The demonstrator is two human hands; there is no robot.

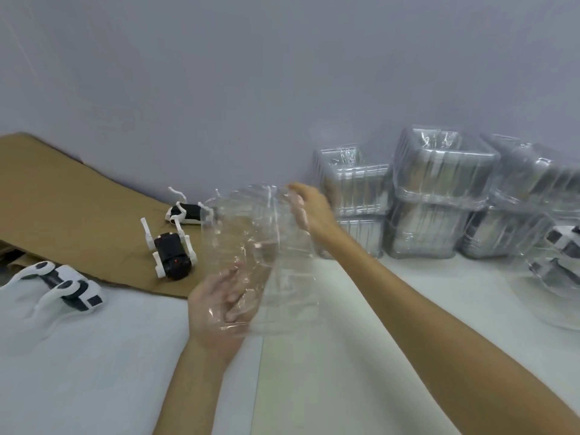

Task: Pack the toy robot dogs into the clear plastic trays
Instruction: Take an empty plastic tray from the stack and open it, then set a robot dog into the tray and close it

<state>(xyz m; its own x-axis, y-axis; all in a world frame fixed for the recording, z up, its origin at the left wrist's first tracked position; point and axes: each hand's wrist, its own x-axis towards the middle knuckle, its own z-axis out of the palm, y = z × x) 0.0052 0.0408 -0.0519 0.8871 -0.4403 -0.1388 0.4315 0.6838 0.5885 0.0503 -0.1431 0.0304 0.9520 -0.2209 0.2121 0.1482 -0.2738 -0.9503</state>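
Far to the left of the clear tray (260,259) you are holding, a white toy dog (62,287) is lying on the pale table (94,372), just off the edge of a brown cardboard sheet (62,196). Closer to the tray's left side, a black toy dog (171,252) is lying belly-up on the cardboard with its white legs sticking up, and a third toy dog (185,212) is lying just behind it, right beside the tray's left edge. Your left hand (216,306) is gripping the tray's near corner, its fingers showing through the plastic. The tray is hanging tilted above the table between your two hands. Your right hand (309,211) is gripping the tray's far edge, fingers curling around it. To the right of the tray, stacks of trays (439,189) are standing against the wall (282,73). Farthest right, a packed tray (561,255) is showing black and white toy parts through its plastic.
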